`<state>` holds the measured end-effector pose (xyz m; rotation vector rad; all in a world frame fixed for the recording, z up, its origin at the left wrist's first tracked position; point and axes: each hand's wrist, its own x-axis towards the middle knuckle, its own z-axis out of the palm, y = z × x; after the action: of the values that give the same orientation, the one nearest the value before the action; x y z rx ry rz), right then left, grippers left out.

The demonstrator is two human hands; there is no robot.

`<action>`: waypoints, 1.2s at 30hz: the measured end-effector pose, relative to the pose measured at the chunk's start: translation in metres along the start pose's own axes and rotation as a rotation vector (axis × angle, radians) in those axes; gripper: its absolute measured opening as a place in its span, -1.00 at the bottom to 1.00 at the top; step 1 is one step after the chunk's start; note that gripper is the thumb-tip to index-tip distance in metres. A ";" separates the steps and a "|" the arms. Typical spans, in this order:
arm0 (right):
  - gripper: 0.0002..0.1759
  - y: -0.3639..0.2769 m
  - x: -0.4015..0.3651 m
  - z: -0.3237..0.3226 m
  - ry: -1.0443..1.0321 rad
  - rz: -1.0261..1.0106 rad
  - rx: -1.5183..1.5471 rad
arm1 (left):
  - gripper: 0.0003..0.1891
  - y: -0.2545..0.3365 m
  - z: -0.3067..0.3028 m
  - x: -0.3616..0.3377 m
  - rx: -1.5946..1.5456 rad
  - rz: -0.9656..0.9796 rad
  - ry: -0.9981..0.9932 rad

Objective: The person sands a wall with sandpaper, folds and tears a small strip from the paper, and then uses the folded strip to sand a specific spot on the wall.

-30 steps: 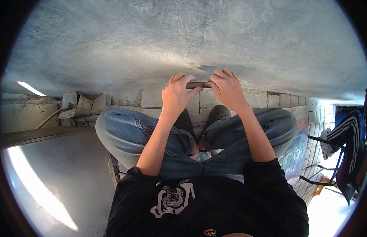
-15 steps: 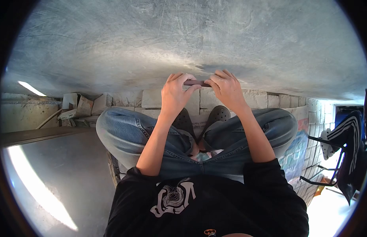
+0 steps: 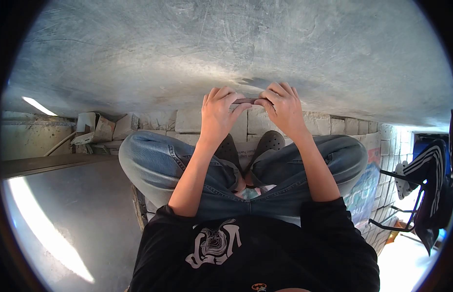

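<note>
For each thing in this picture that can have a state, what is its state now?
left hand: fingers closed on one end of the bar.
right hand: fingers closed on the other end of the bar.
bar: held level between both hands, at the grey surface; contact cannot be told.
legs: crossed.
shoes: worn on the feet.
loose blocks: tilted, in a heap.
striped cloth: hanging over a chair.

both bare arms reach forward over the crossed legs, the left forearm (image 3: pixel 190 173) and right forearm (image 3: pixel 316 168) angling inward so that the hands meet out in front. the left hand (image 3: pixel 217 113) and right hand (image 3: pixel 283 108) sit side by side, backs up, fingers (image 3: pixel 225 96) curled and pinched closed, knuckles nearly touching.
</note>
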<state>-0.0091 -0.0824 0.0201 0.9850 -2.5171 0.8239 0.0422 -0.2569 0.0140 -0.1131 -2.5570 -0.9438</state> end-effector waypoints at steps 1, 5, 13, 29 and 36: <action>-0.85 0.001 0.000 0.000 0.001 -0.002 -0.001 | -0.81 0.001 0.000 0.001 0.000 0.001 0.002; -0.85 0.000 -0.001 0.001 -0.015 -0.021 -0.036 | -0.85 0.004 0.000 0.001 0.027 0.161 0.025; -0.84 -0.005 0.003 -0.002 -0.009 0.028 0.055 | -0.89 0.000 0.000 -0.002 0.120 0.144 -0.051; -0.90 -0.002 -0.003 0.003 -0.134 -0.052 -0.042 | -0.86 -0.003 -0.003 -0.004 -0.001 0.091 -0.160; -0.84 -0.002 0.001 0.001 -0.090 -0.002 0.090 | -0.86 -0.002 -0.002 -0.005 0.045 0.031 -0.151</action>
<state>-0.0080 -0.0848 0.0201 1.0761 -2.5728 0.9188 0.0467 -0.2589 0.0122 -0.2182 -2.7038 -0.8961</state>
